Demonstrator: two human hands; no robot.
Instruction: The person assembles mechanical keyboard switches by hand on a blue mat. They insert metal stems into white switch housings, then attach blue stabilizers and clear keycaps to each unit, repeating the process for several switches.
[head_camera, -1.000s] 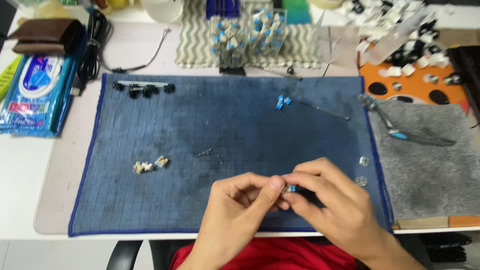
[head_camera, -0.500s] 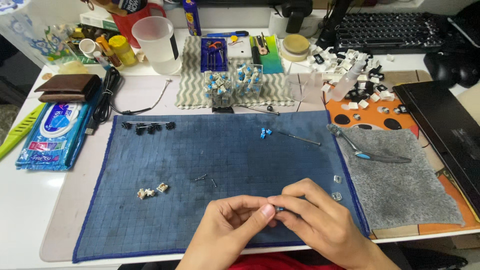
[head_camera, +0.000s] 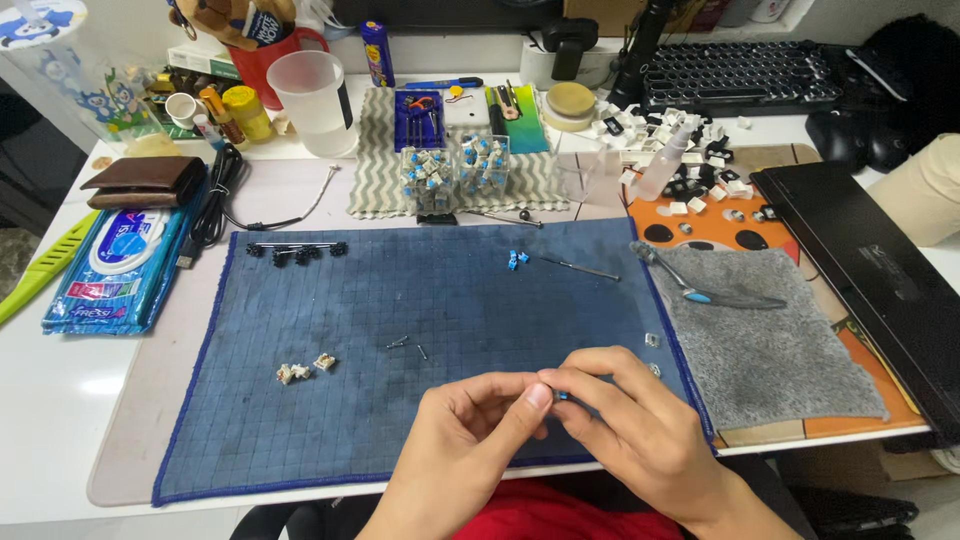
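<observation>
Hands meet over the near edge of the blue mat (head_camera: 420, 300), fingertips pressed together around a tiny part. The left hand (head_camera: 455, 450) comes up from the bottom of the view, thumb and forefinger pinched against the right hand (head_camera: 640, 435), whose fingers curl in from the other side. Between them sits a small blue switch piece (head_camera: 562, 396); only a sliver of it peeks out, so I can't tell which hand really carries the weight, they both seem to be nipping it.

Stuff around: on the mat, left of the hands, a few small whitish switch parts (head_camera: 303, 369) lie loose, and a couple of thin metal springs (head_camera: 405, 345) sit near the middle. Further back there's another small blue bit (head_camera: 516, 260) with a thin metal pick (head_camera: 580, 267) just beside it, and a black stabilizer bar (head_camera: 297, 249) along the far left edge of the mat.

Right of the mat lies a grey cloth (head_camera: 770, 350) with a blue-tipped brush (head_camera: 700, 287) on it. Two clear boxes of switches (head_camera: 455, 175) stand behind the mat on a striped cloth. A pack of wet wipes (head_camera: 120, 265) lies to the left with a brown wallet (head_camera: 145, 180) behind it, and loose keycaps (head_camera: 690, 170) are scattered at the back right near a black keyboard (head_camera: 740, 75).
</observation>
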